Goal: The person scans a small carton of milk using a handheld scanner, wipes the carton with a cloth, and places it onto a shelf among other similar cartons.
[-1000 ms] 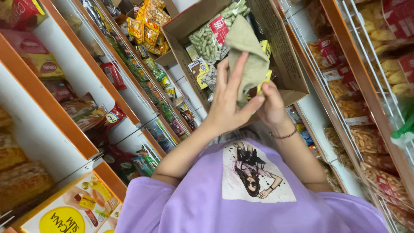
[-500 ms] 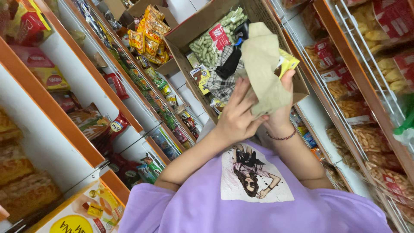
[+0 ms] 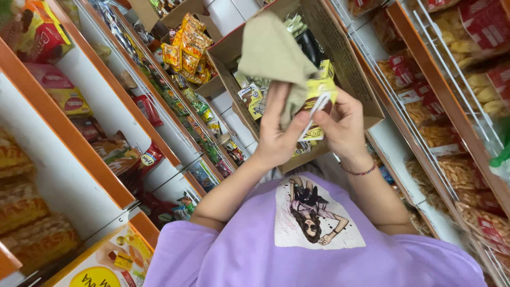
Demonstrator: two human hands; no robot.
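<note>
Head view, looking down the aisle. I am seeing the left hand gripping a khaki cloth, fingers closed on its lower edge while the rest is fanning up toward 12 o'clock over an open cardboard box. The right hand is sitting at 3 o'clock of the left, almost touching it, and is pinching a yellow packet between thumb and fingers; the packet is lying against the cloth's right edge. A beaded bracelet is circling the right wrist. Both hands are hovering just in front of the box, which is holding more small packets and is filling the frame from 12 to 2 o'clock. I am noting a purple shirt with a printed figure at 6 o'clock. Orange-edged shelves of snack bags are running from 7 to 11 o'clock, and wire racks of packaged snacks are lining the side from 1 to 5 o'clock.
</note>
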